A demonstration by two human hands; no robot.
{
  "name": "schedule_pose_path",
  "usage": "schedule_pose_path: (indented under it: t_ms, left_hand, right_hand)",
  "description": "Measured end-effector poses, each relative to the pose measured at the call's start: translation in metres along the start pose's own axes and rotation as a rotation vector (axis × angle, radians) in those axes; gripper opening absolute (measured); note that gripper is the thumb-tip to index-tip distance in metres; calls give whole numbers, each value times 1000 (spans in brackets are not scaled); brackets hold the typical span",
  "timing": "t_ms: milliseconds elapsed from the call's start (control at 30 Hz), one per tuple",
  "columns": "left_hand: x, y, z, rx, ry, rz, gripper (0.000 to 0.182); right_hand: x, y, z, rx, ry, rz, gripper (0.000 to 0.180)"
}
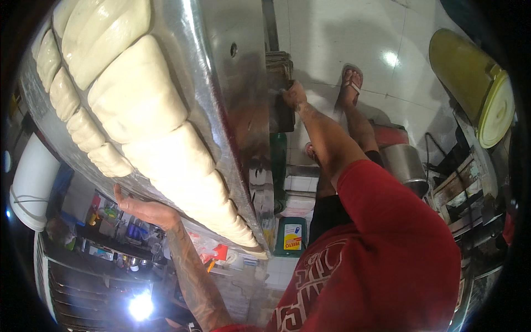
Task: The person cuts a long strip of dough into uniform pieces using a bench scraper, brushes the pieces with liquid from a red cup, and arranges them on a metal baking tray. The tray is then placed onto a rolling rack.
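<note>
My left hand (pixel 147 213) is at the far edge of a steel-topped table (pixel 182 70), bare, with one finger raised apart from the others. Nothing shows in it. Close by, a row of small pieces of pale dough (pixel 108 159) lies along the tabletop. A longer row of thick dough pieces (pixel 139 93) runs beside it, the pieces touching one another. Low at the table's near side, my right hand (pixel 295 95) grips the edge of a dark metal baking tray (pixel 282 112). More trays (pixel 278 58) are stacked right behind that one.
A yellow lidded drum (pixel 464 70) and a metal pot (pixel 404 166) are on the right. A green container (pixel 290 236) with a printed label sits by my legs. Past the table are a white bucket (pixel 35 182) and a cluttered shelf (pixel 112 249). Pale floor tiles (pixel 323 33) lie beneath.
</note>
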State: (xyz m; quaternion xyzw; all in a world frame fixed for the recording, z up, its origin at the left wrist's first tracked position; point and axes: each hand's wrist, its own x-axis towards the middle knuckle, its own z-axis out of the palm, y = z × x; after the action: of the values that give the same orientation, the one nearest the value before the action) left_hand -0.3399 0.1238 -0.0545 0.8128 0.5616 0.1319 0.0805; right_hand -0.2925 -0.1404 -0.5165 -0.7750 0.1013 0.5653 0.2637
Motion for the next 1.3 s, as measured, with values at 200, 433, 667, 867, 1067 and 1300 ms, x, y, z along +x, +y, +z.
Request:
schedule_pose_path:
  t_ms: [200, 433, 667, 867, 1067, 1300]
  left_hand:
    - [6, 1, -1, 64, -7, 58, 77]
    - [9, 0, -4, 140, 4, 92, 81]
    - [4, -19, -5, 37, 80, 153, 64]
    - [-2, -6, -6, 15, 117, 139, 56]
    - [6, 3, -14, -41, 121, 83, 52]
    - [4, 4, -10, -23, 178, 3, 48]
  right_hand:
    - [-20, -12, -8, 168, -180, 44, 73]
    - [-72, -40, -27, 245, -577, -132, 38]
    - [-173, -41, -146, 265, -467, -204, 36]
    - [-338, -92, -423, 80, -35, -300, 43]
    - [-418, -105, -579, 193, 596, -344, 49]
    - [-459, -166, -698, 834, 778, -747, 61]
